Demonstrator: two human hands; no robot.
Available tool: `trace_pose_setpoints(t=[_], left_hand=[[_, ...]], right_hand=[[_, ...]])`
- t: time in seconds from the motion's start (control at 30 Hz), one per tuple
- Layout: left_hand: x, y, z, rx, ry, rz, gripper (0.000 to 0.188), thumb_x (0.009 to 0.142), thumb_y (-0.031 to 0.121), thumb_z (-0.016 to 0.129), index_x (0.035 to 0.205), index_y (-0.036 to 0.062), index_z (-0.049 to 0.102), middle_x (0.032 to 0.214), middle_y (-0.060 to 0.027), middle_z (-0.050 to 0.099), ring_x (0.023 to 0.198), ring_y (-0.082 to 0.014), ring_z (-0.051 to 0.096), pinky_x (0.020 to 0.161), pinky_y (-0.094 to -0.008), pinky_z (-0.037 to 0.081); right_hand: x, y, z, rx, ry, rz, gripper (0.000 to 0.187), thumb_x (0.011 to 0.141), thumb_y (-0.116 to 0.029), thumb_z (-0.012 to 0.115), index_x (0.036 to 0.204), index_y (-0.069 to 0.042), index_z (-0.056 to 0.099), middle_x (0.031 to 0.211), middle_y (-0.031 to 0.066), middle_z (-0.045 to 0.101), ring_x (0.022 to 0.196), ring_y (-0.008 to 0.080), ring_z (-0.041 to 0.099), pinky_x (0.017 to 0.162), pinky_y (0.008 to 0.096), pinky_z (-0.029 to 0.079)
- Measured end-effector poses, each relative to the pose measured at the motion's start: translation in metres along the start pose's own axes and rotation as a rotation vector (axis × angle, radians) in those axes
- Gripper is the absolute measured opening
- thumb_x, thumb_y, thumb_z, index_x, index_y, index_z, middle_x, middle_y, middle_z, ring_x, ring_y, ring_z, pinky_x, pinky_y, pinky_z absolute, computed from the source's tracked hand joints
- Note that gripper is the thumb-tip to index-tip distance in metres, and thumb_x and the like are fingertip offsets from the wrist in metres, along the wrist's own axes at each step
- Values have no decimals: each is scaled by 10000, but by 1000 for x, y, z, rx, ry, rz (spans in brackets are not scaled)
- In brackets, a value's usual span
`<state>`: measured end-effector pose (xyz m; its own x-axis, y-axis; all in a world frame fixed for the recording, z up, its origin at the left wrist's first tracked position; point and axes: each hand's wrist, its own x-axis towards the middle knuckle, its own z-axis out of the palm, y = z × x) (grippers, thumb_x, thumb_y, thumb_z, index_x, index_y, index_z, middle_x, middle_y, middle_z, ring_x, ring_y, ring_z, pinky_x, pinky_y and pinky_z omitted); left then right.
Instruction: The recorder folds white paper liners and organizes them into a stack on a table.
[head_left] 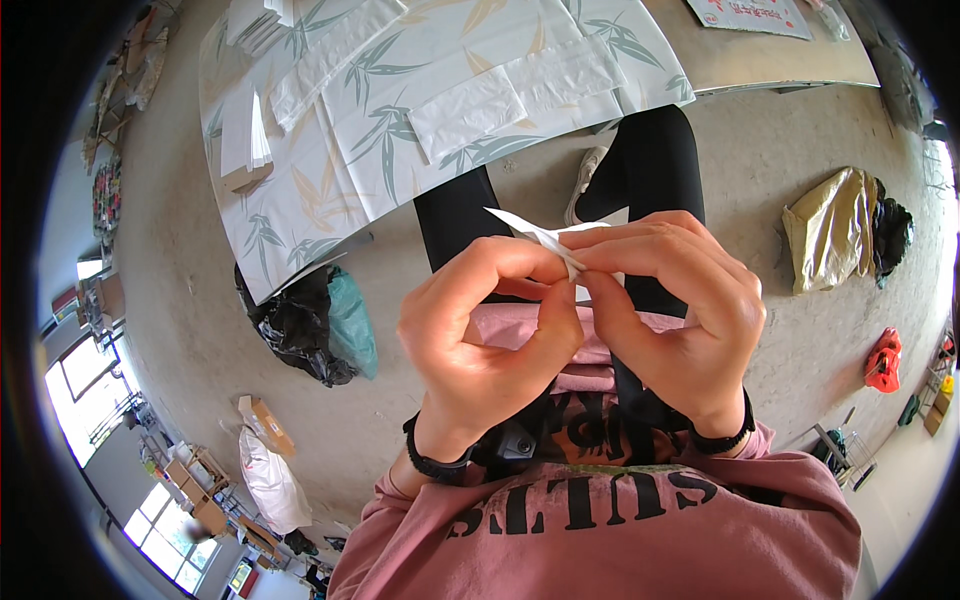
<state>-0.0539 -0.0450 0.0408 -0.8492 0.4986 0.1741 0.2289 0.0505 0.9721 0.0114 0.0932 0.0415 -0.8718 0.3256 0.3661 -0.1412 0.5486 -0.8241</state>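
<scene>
A folded piece of white paper point(537, 232) is held up between my two hands, above my lap. Its pointed end sticks out to the upper left, and another white part shows behind my fingers. My left hand point(490, 325) pinches it with thumb and forefinger. Right beside that pinch, my right hand point(675, 300) grips the same paper between its thumb and fingers. The fingertips almost touch, hiding the middle of the fold. On the table beyond lie flat whitish plastic sleeves point(465, 113) and a stack of white paper pieces point(240, 130).
The table with a leaf-patterned cloth point(350, 190) stands in front of my knees. Black and teal plastic bags point(310, 325) lie on the floor at left, a tan sack point(830, 230) and a red object point(883, 360) at right. A white sack point(272, 480) rests at lower left.
</scene>
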Motion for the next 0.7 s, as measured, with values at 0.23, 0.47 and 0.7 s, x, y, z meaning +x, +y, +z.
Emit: trace_pose_setpoints(t=[0.23, 0.47, 0.7], left_hand=[[1, -1, -1, -17, 25, -9, 120, 710, -93, 638, 813, -33, 622, 755, -57, 653, 671, -94, 621, 638, -227, 525], [0, -1, 0, 144, 36, 55, 152, 681, -92, 672, 810, -18, 637, 743, -47, 666, 650, -91, 625, 612, -219, 513], [5, 0, -3, 209, -37, 135, 172, 661, -103, 673, 800, -13, 625, 733, -56, 658, 632, -116, 629, 587, -224, 500]], right_hand=[[3, -3, -1, -34, -2, -10, 202, 618, 25, 706, 773, -67, 615, 818, 48, 703, 666, 193, 650, 680, 303, 477], [4, -1, -1, -154, 11, -112, 198, 616, 6, 703, 771, -70, 606, 820, 41, 702, 679, 194, 654, 730, 322, 486], [5, 0, -3, -190, -11, -123, 192, 614, 9, 687, 768, -69, 603, 813, 27, 694, 676, 198, 644, 740, 333, 489]])
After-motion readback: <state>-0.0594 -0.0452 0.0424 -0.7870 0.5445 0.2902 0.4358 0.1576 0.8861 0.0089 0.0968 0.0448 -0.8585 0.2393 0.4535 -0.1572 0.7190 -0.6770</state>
